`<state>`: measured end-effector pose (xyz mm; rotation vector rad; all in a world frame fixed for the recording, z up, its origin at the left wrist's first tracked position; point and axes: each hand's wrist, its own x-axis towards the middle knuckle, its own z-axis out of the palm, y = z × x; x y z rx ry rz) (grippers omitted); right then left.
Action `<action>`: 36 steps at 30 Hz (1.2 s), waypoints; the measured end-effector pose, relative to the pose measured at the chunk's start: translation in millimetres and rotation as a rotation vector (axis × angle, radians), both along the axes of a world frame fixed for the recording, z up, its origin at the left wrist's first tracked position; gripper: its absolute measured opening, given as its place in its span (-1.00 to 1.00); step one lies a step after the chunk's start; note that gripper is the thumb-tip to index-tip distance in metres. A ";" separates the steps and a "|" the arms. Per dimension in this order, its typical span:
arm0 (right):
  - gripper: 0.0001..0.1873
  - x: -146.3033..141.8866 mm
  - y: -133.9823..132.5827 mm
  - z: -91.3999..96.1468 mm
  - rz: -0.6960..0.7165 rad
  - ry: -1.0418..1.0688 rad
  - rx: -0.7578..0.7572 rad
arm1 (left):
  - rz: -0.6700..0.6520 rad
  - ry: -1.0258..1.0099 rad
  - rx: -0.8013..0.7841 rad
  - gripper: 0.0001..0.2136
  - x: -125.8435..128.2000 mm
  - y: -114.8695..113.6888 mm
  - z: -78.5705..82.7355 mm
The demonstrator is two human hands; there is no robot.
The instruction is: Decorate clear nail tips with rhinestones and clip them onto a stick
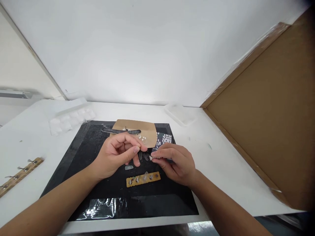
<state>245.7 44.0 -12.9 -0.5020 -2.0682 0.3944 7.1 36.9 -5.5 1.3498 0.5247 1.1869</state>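
My left hand (117,154) hovers over the black mat (81,157) with its fingers curled and the thumb against the fingertips; what it holds, if anything, is too small to name. My right hand (176,162) pinches a thin metal tool whose tip points left toward the left fingers. Between and below the hands lie several clear nail tips (129,167). A small wooden strip (143,179) with several tips mounted on it lies just in front of the hands. Behind them a brown paper piece (147,129) carries a dark nail file (121,131) and small white bits.
A dark card with white nail shapes (165,139) lies by the brown paper. A clear plastic tray (70,118) sits at the back left, another (180,114) at the back right. A second wooden strip with clips (18,174) lies far left. A cardboard panel (268,114) walls the right.
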 end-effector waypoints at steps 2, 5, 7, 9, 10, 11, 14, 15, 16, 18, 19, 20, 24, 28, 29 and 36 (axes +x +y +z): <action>-0.74 0.0 0.7 -1.0 -0.011 0.005 -0.016 | 0.007 0.014 0.005 -0.95 2.5 -0.6 1.9; -0.76 0.3 1.1 -1.9 -0.039 0.012 -0.055 | 0.039 0.024 0.018 -0.95 6.0 -0.8 3.7; -0.78 0.5 0.8 -1.8 -0.052 0.016 -0.080 | 0.071 0.035 0.029 -0.94 6.7 -0.1 3.4; -0.79 0.7 0.3 -1.4 -0.060 0.021 -0.099 | 0.118 0.069 0.048 -0.89 6.3 0.7 2.2; -0.79 0.8 0.1 -1.2 -0.061 0.019 -0.107 | 0.153 0.096 0.061 -0.85 5.8 0.9 1.7; -0.79 0.9 0.1 -1.1 -0.062 0.017 -0.110 | 0.193 0.128 0.078 -0.81 5.3 0.9 1.2; -0.79 1.0 0.6 -1.5 -0.060 0.012 -0.107 | 0.309 0.254 0.154 -0.71 3.9 -0.3 0.5; -0.79 1.1 0.9 -1.9 -0.058 0.013 -0.106 | 0.343 0.308 0.193 -0.70 3.3 -0.6 0.2; -0.79 1.3 1.3 -2.4 -0.058 0.015 -0.106 | 0.375 0.368 0.240 -0.70 2.5 -0.7 -0.2; -0.79 1.7 2.0 -3.5 -0.061 0.018 -0.106 | 0.448 0.493 0.352 -0.72 -0.1 0.3 -2.0; -0.79 1.9 2.3 -3.9 -0.065 0.016 -0.106 | 0.496 0.555 0.421 -0.74 -1.8 1.4 -3.3; -0.79 2.1 2.6 -4.3 -0.069 0.014 -0.105 | 0.547 0.618 0.505 -0.76 -3.9 3.0 -4.7; -0.79 1.9 3.3 -4.9 -0.072 0.001 -0.101 | 0.697 0.833 0.815 -0.92 -12.9 11.0 -9.7; -0.81 0.4 3.6 -4.7 -0.085 -0.012 -0.087 | 0.786 0.890 0.788 -0.89 -18.0 17.6 -11.3; -0.82 0.1 3.6 -4.7 -0.091 -0.017 -0.084 | 0.800 0.896 0.774 -0.88 -18.7 18.8 -11.6; -0.87 -0.4 4.0 -6.0 -0.159 -0.052 -0.090 | 0.860 0.929 0.696 -0.91 -22.6 23.4 -11.7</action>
